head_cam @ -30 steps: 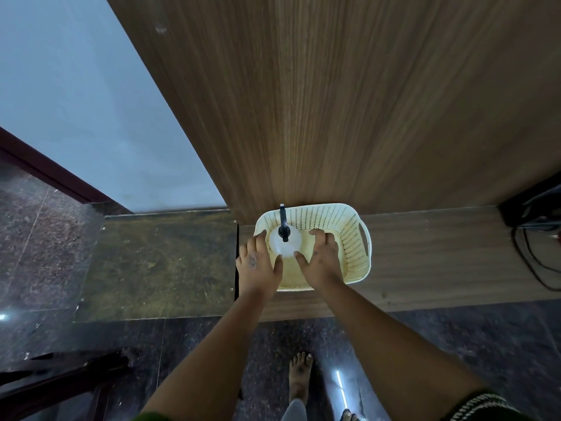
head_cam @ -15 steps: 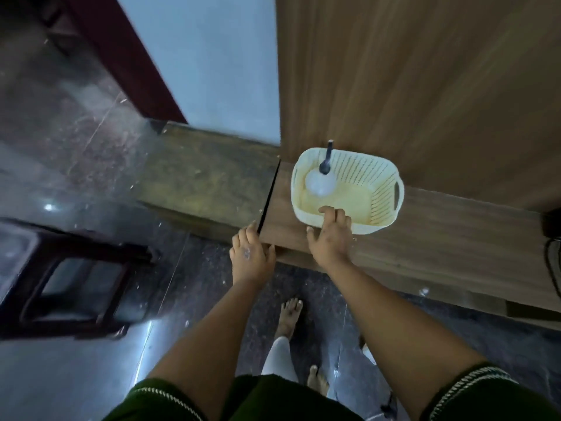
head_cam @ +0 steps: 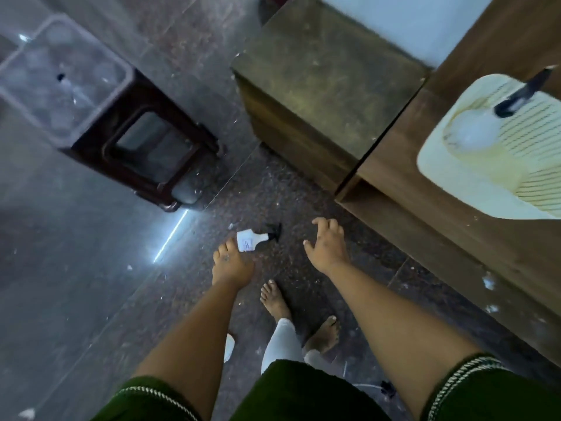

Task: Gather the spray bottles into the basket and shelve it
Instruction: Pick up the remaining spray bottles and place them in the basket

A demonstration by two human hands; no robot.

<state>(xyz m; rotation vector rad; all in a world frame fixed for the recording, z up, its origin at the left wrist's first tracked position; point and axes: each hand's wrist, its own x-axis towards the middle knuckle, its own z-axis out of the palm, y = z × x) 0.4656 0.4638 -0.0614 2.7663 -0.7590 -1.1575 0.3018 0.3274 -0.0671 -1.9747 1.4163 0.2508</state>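
A cream perforated basket (head_cam: pixel 449 180) rests on the low wooden ledge (head_cam: pixel 394 165) at the right, holding one clear spray bottle (head_cam: pixel 473 129) with a black nozzle. Another small white spray bottle (head_cam: pixel 250 239) with a black trigger head lies on its side on the dark floor. My left hand (head_cam: pixel 230 262) hovers just below-left of it, fingers apart, holding nothing. My right hand (head_cam: pixel 329 241) is open to the right of that bottle, also empty. Both hands are well away from the basket.
A dark stool (head_cam: pixel 142 147) with a translucent lidded box (head_cam: pixel 57 77) on top stands at the left. A worn olive-brown block (head_cam: pixel 328 80) adjoins the ledge. My bare feet (head_cam: pixel 274 299) stand on the glossy stone floor, and small bits of litter are scattered about.
Both hands have left the basket and dropped toward the floor. The view has swung down and left, bringing the lying bottle and the stool into sight.
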